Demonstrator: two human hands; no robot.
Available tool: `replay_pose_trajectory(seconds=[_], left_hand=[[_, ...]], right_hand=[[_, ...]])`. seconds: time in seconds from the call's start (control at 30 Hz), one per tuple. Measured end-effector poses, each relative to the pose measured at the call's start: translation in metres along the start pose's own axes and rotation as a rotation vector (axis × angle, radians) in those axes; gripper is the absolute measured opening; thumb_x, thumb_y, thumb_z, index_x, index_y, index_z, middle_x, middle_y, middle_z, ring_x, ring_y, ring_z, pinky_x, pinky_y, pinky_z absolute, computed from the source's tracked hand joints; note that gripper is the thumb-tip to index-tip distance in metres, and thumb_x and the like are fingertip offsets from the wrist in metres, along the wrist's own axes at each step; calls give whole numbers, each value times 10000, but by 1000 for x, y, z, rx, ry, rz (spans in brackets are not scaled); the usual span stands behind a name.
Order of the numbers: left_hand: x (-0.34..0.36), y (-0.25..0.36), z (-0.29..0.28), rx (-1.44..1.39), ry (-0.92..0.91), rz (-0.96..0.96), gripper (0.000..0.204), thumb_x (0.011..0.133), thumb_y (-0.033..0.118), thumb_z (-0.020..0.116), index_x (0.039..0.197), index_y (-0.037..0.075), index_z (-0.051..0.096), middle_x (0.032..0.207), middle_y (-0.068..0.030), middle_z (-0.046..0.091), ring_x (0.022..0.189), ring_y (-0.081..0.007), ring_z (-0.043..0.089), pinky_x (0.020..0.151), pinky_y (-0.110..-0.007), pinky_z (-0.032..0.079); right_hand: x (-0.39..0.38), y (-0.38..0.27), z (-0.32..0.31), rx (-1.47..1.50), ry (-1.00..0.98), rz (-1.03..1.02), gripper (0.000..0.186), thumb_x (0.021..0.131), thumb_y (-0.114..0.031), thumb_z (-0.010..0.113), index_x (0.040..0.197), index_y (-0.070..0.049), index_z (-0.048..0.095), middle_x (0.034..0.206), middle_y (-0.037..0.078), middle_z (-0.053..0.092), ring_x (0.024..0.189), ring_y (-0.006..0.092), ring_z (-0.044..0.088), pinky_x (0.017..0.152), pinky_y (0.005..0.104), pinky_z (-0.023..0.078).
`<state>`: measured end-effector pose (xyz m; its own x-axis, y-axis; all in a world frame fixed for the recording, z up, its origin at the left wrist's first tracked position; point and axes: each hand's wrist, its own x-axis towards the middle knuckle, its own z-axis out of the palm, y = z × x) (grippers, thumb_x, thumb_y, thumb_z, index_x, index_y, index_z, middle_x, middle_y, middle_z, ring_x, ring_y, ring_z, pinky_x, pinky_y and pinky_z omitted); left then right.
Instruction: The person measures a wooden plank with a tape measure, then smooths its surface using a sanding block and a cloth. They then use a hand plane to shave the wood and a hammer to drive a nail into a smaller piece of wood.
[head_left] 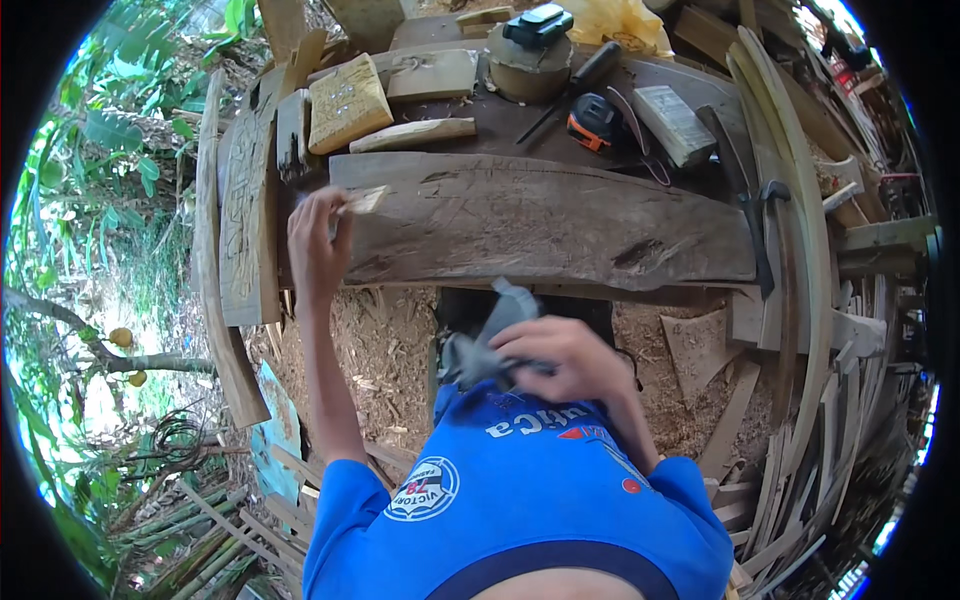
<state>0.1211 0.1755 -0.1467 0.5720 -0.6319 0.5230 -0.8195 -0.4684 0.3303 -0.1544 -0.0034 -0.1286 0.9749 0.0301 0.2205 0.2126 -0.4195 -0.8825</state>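
Note:
My left hand (pixel 320 232) is over the left end of the long, weathered wooden board (pixel 520 225), pinching a small pale piece of wood (pixel 367 200). Down at my lap, my right hand (pixel 565 355) is closed on a grey, cloth-like thing (pixel 508 312), somewhat blurred; its exact kind is hard to make out. Part of that grey thing hangs out to the left of my fingers, against the blue shirt.
Behind the board lie a carved block (pixel 348 104), a tape measure (pixel 594 122), a pale rectangular block (pixel 674 125) and a round wood stump (pixel 528 68) with a dark device on top. A hammer (pixel 766 235) rests at the right. Wood shavings (pixel 385 340) cover the ground.

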Motion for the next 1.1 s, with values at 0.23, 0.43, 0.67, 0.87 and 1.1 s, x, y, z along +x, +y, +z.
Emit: replay_pose_trajectory(seconds=[0.23,0.43,0.67,0.87,1.1], left_hand=[[-105,24,-31,-265,-7,-612,208,869,118,549,1061,39,544,810,-40,594,655,-105,539,581,-233,429],[-158,50,21,-809,38,-737,195,871,39,472,1059,38,523,925,-69,587,890,-148,540,879,-301,376],[-207,37,71,-386,-332,-685,195,851,154,549,973,2,544,812,-116,605,744,-189,576,625,-291,443],[-343,-11,90,-283,-467,-917,268,876,274,537,943,15,561,752,-92,587,720,-133,553,608,-294,443],[-411,-11,115,-527,-591,-1628,319,820,156,538,1090,-14,527,772,-77,585,617,-133,548,495,-268,438]], right_hand=[[-151,48,-82,-106,1849,427,258,838,-69,483,1088,-17,515,1039,125,558,966,230,551,841,357,442],[-137,105,-47,-775,1528,665,375,815,-56,486,1180,29,469,1194,219,485,1104,327,486,930,412,380],[-69,78,36,-244,460,799,430,785,-71,516,1195,40,450,1289,292,371,1032,397,538,892,378,444],[-152,88,-26,-203,963,748,325,810,-71,501,1120,14,547,1049,167,582,919,174,582,830,298,457],[-144,170,-6,-1212,895,942,525,818,-123,505,1291,44,351,1359,351,224,1067,462,489,884,453,436]])
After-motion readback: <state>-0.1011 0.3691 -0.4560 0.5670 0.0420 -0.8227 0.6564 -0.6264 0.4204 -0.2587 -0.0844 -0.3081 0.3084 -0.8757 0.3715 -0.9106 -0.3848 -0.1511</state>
